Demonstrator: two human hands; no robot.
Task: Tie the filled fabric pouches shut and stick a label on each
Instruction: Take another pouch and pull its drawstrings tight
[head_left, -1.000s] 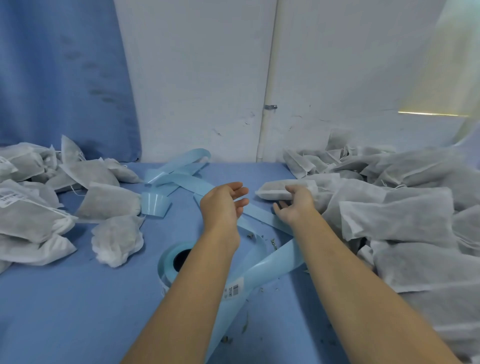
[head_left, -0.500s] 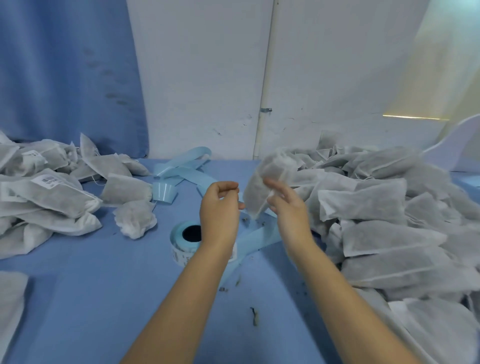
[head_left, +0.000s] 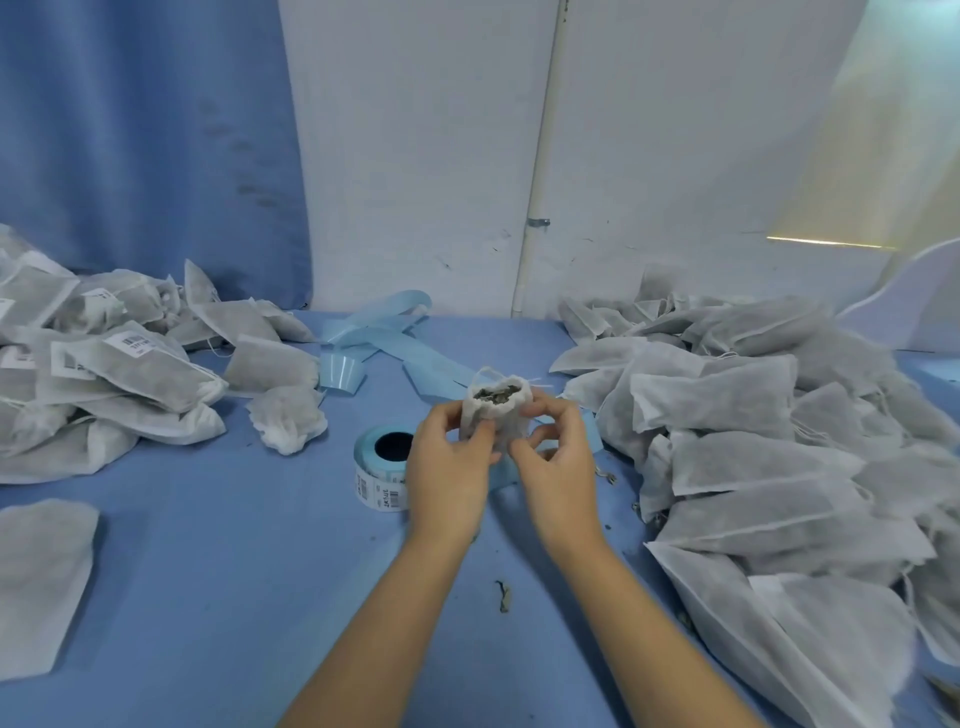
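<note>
As you scan from table (head_left: 234, 571) left edge: labelled pouches (head_left: 130, 374) piled, barcode stickers, print too blurred to read. Label roll (head_left: 382, 462) near middle, just beside your left hand (head_left: 449, 467). Left hand pinches pouch (head_left: 496, 410) side; pouch upright, mouth open; right hand (head_left: 558, 462) pinches other side. Right edge: unlabelled heap (head_left: 753, 441).

1. We saw that the open pouch (head_left: 496, 413) was thin white non-woven cloth, matt and slightly fuzzy, with dry, coarse grey-brown filling at its mouth.
2. We found the heaped pouches (head_left: 753, 457) were of the same matt, half-sheer cloth.
3. We noted that the label roll (head_left: 376, 475) carried matt white paper labels on a smooth, glossy light-blue backing strip (head_left: 384, 332).
4. We took the surface (head_left: 234, 571) for matt blue cloth.
5. We saw that the wall (head_left: 415, 156) was chalky, scuffed white.
</note>
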